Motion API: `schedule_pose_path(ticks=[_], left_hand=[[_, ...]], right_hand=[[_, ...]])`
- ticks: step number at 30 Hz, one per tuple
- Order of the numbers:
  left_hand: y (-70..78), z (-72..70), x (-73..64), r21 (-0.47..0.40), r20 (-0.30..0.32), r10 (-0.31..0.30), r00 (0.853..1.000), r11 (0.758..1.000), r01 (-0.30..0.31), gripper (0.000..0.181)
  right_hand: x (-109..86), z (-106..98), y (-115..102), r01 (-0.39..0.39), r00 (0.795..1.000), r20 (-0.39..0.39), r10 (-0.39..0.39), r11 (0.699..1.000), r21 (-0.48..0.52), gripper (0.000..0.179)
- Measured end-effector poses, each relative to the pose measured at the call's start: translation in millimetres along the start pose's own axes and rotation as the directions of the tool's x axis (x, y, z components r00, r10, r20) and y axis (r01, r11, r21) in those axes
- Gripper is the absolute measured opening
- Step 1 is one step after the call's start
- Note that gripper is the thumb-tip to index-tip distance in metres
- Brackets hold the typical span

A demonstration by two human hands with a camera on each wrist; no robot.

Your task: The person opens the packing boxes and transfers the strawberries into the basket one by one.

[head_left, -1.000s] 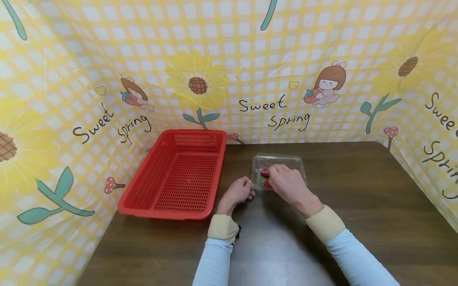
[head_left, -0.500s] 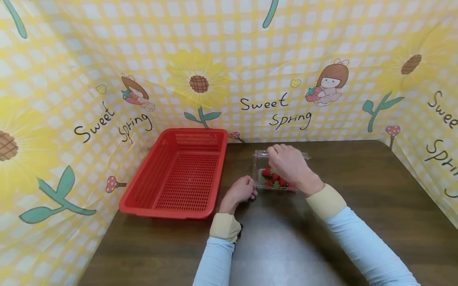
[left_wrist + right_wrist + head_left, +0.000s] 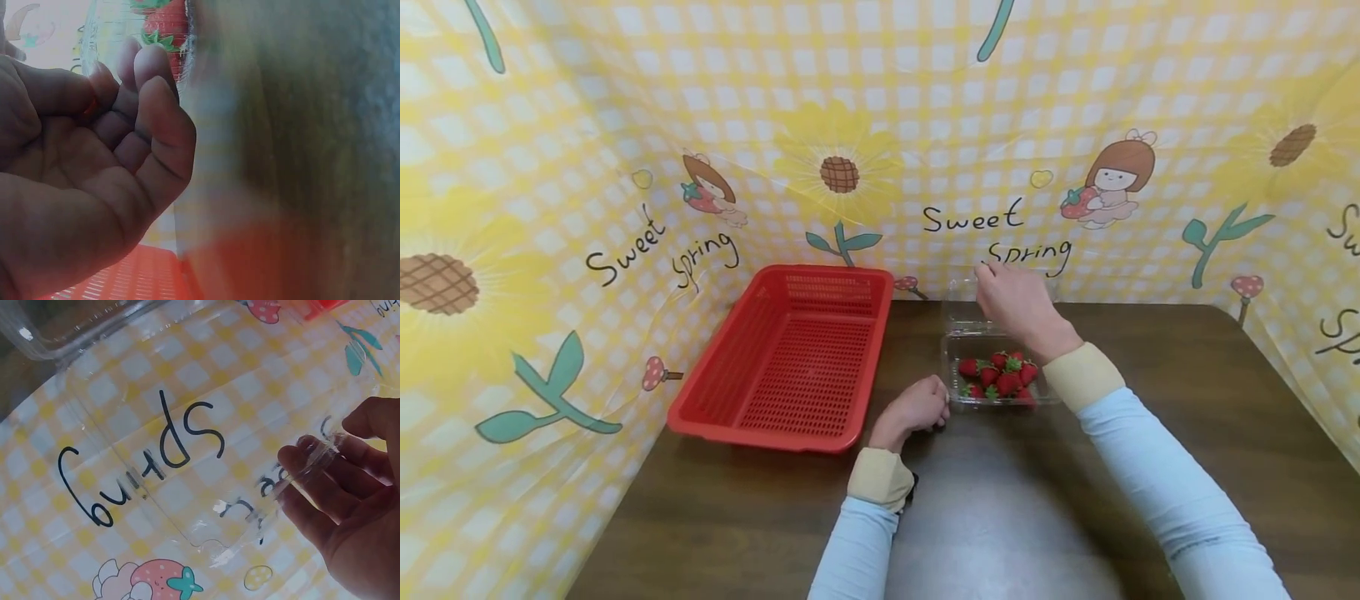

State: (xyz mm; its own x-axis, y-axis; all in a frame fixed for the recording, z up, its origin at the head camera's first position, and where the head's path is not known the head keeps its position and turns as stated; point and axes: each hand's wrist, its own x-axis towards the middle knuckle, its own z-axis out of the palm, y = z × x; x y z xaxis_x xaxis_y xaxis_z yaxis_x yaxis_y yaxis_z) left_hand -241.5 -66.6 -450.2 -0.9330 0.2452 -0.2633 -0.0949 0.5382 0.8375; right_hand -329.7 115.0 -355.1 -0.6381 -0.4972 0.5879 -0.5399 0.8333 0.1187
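A clear plastic box stands on the table with several red strawberries in it. Its hinged clear lid is raised at the back. My right hand pinches the lid's free edge; in the right wrist view, thumb and fingertips grip the thin clear plastic. At the box's near left corner, my left hand holds on with curled fingers. The left wrist view shows its fingertips against the box, beside a strawberry; their exact contact is partly hidden.
A red perforated basket stands to the left, near my left hand. The brown wooden table reaches back to a yellow-and-white checked cloth that hangs behind and at both sides, close to the raised lid.
My right hand has moved up and back, swinging the lid open from over the strawberries, which now show fully. The left hand keeps its place by the box. The view has shifted slightly left.
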Motion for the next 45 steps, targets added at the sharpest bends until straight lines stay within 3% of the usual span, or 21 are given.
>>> schedule_pose_path(ticks=[5, 9, 12, 15, 19, 23, 27, 30, 34, 37, 40, 45], left_hand=[[-0.4, 0.7, -2.5, 0.000, 0.003, 0.030, 1.000, 1.000, -0.030, 0.021], [-0.7, 3.9, -2.8, 0.018, -0.031, 0.007, 0.999, 1.000, -0.006, 0.020], [2.8, 6.3, -8.5, 0.091, -0.055, 0.008, 0.998, 0.996, -0.003, 0.025], [8.0, 6.5, -17.8, 0.203, -0.067, 0.022, 0.997, 0.979, -0.008, 0.030], [18.4, 2.4, -33.6, 0.347, -0.062, 0.059, 0.996, 0.937, -0.034, 0.029], [32.7, -9.1, -52.5, 0.422, -0.039, 0.090, 0.995, 0.904, -0.065, 0.027], [44.9, -27.2, -69.9, 0.448, -0.059, 0.142, 0.988, 0.888, -0.101, 0.027], [49.1, -42.5, -80.3, 0.438, -0.092, 0.177, 0.980, 0.891, -0.120, 0.027], [47.9, -63.5, -91.3, 0.416, -0.166, 0.207, 0.964, 0.901, -0.122, 0.025], [43.3, -78.8, -98.4, 0.404, -0.238, 0.214, 0.947, 0.909, -0.104, 0.026], [36.6, -93.4, -105.2, 0.380, -0.274, 0.187, 0.943, 0.922, -0.072, 0.028], [21.7, -119.7, -118.0, 0.383, -0.311, 0.146, 0.939, 0.924, -0.017, 0.029]], right_hand=[[15.4, 5, 9, -0.055, 0.996, 0.075, 0.054, 0.998, 0.011, 0.012], [22.3, 8, 17, -0.095, 0.983, 0.162, 0.091, 0.995, 0.020, 0.015], [22.8, 10, 22, -0.122, 0.974, 0.197, 0.116, 0.992, 0.019, 0.014], [21.3, 9, 26, -0.136, 0.977, 0.169, 0.130, 0.990, 0.021, 0.014], [21.0, 6, 26, -0.119, 0.990, 0.084, 0.116, 0.992, 0.033, 0.020], [21.6, 0, 19, -0.095, 0.995, 0.030, 0.093, 0.994, 0.059, 0.022], [20.0, -6, 11, -0.093, 0.996, 0.032, 0.089, 0.982, 0.166, 0.018], [16.6, -5, 5, -0.083, 0.996, 0.062, 0.069, 0.961, 0.265, 0.016], [10.3, 4, 1, -0.083, 0.989, 0.141, 0.039, 0.943, 0.322, 0.012], [5.2, 14, -1, -0.071, 0.974, 0.227, -0.007, 0.940, 0.335, 0.011], [-1.6, 24, -2, -0.065, 0.942, 0.330, -0.056, 0.937, 0.343, 0.009], [-12.9, 33, -6, -0.061, 0.846, 0.514, -0.142, 0.931, 0.359, 0.004]])
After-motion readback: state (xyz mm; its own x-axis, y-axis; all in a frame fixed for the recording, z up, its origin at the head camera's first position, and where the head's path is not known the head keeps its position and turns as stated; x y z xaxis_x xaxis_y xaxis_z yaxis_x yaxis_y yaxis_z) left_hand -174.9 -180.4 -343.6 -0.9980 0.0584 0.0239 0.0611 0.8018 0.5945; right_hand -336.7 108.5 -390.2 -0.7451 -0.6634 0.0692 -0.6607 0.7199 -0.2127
